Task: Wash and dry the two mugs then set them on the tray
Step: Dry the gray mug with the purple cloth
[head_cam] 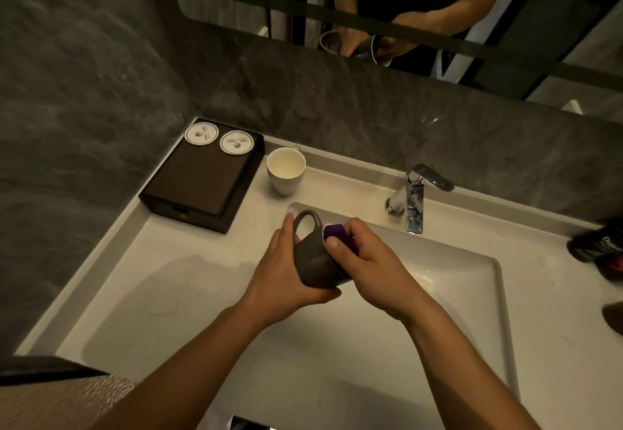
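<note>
Right, bench (161,281): a pale top set into a corner of dark stone wall, carrying everything here.
Sink (438,294): a rectangular basin sunk in the bench, with the chrome tap (414,200) at its far rim.
Tray (199,180): dark and boxy, in the far left corner, with two round paper coasters (201,133) at its back edge.
Hands: close together over the sink. The left hand (279,267) is wrapped round the body of the dark mug (313,261). The right hand (367,261) is curled on a purple pad (335,231).
Dark mug: tipped on its side, handle up, mouth towards the right hand.
White mug (286,173): upright on the bench, just beside the tray.
Purple pad: pressed at the dark mug's mouth; sponge or cloth, I cannot tell.
</note>
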